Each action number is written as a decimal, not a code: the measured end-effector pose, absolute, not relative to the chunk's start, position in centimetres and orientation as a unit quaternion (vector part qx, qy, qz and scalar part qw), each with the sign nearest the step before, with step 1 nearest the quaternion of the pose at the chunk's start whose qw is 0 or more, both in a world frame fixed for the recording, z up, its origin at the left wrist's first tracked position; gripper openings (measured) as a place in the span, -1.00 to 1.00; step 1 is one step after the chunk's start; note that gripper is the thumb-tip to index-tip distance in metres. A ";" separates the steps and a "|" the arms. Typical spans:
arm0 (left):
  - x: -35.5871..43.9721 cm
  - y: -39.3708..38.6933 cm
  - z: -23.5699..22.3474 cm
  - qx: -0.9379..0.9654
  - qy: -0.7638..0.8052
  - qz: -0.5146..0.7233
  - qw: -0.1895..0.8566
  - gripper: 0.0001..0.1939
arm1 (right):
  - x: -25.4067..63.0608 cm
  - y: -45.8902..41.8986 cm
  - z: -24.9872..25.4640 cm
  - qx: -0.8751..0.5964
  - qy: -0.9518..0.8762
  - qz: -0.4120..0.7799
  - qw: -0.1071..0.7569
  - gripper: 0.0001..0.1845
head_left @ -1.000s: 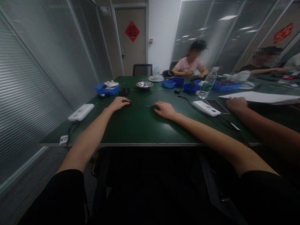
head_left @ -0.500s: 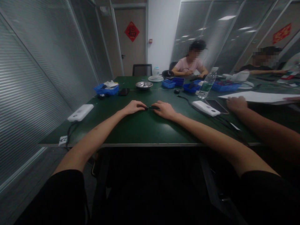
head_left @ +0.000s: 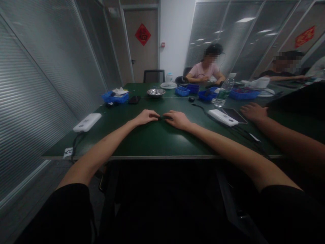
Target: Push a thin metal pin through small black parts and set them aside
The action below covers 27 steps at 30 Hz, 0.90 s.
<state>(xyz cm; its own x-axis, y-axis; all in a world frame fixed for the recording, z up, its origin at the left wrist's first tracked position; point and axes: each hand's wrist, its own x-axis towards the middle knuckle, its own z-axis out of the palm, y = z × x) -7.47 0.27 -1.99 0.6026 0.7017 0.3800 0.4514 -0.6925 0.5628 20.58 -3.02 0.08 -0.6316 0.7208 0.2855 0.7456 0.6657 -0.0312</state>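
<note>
Over the middle of the green table (head_left: 152, 142), my two hands meet almost tip to tip. My left hand (head_left: 146, 117) is closed, its fingers pinching a small dark piece (head_left: 159, 118) too small to name. In the closed fingers of my right hand (head_left: 178, 119) is a slim dark tool (head_left: 166, 117), its tip pointing left at that piece. The fingers hide most of the tool, so its kind does not show. Beyond my hands stands a shiny metal bowl (head_left: 156, 92) with small bits inside.
White power banks with cables lie at left (head_left: 87, 122) and right (head_left: 223, 117). A phone (head_left: 235, 115) and a water bottle (head_left: 225, 90) are at right, blue trays (head_left: 115, 97) farther back. A co-worker's hand (head_left: 254, 111) rests at right; another person (head_left: 207, 69) sits opposite.
The tool's tip shows less between my hands, and my left fingers have shifted slightly right. At right, the co-worker's white sheet has gone from view and a dark shape now covers that spot.
</note>
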 end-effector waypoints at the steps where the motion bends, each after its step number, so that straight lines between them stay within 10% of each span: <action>1: -7.4 0.2 -2.0 0.871 0.330 0.298 0.210 -0.63 | 20.6 -3.1 0.1 -0.407 -0.902 -0.045 0.138 -0.53; 27: -7.0 0.5 -2.0 0.872 0.345 0.273 0.213 -0.47 | 20.1 -3.6 0.5 -0.469 -0.871 -0.063 0.132 -0.50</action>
